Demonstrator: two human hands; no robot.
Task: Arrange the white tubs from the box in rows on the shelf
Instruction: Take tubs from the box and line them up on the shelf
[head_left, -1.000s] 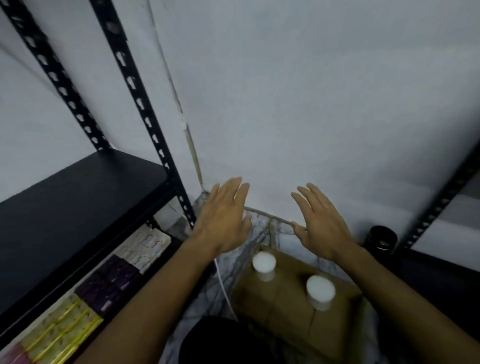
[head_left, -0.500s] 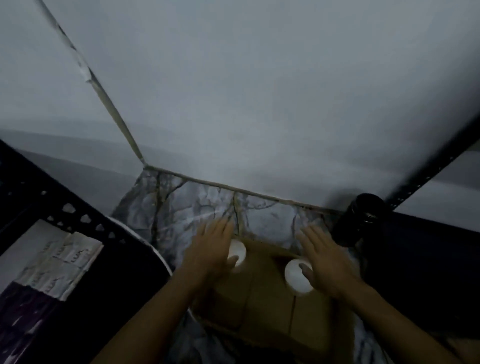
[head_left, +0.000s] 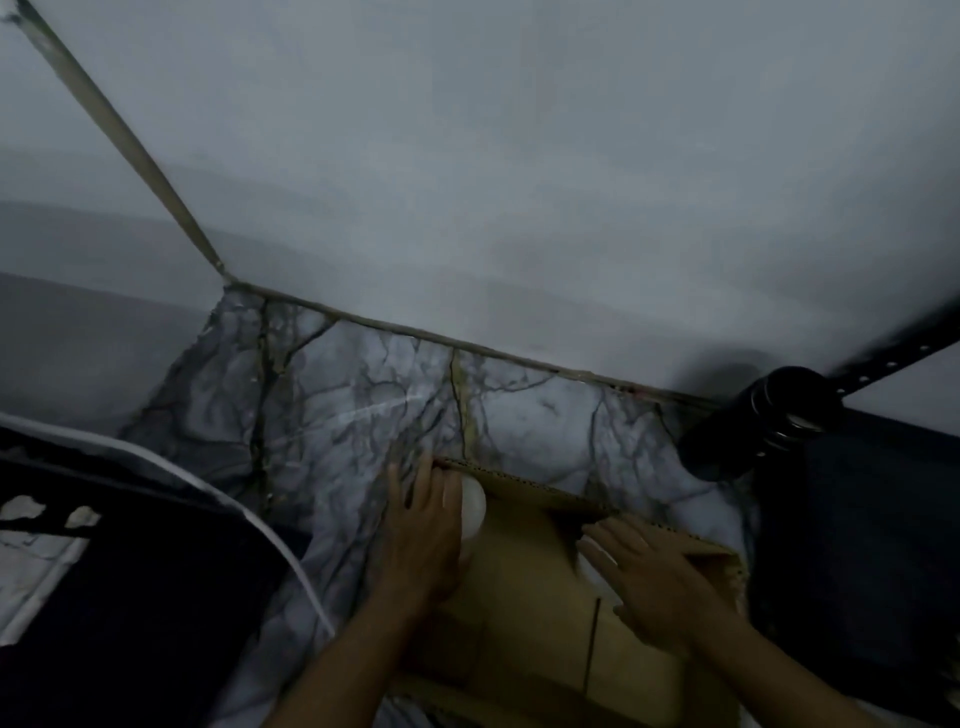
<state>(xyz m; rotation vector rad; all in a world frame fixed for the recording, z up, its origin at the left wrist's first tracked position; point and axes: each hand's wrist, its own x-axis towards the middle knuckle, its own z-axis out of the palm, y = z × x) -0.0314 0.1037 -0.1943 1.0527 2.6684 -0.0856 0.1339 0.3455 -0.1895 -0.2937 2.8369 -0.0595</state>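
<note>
White tubs: two on the cardboard box (head_left: 519, 613). Both hands have dropped onto them; left hand (head_left: 426, 535) cups one tub (head_left: 474, 506), right hand (head_left: 649, 582) covers other w/ flat fingers. Grip pending, shelf next.

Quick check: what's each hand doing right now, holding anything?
Left hand: grips a white tub in the box.
Right hand: fingers straight over a second tub; grip cannot be told.

A marble-patterned floor (head_left: 363, 415), grey-veined, runs up to the pale wall. A brown cardboard box (head_left: 524, 597) sits directly on it near that wall, flaps open. A black cylindrical container (head_left: 748, 426) stands just right of the box, by the dark shelf (head_left: 857, 519) there.
</note>
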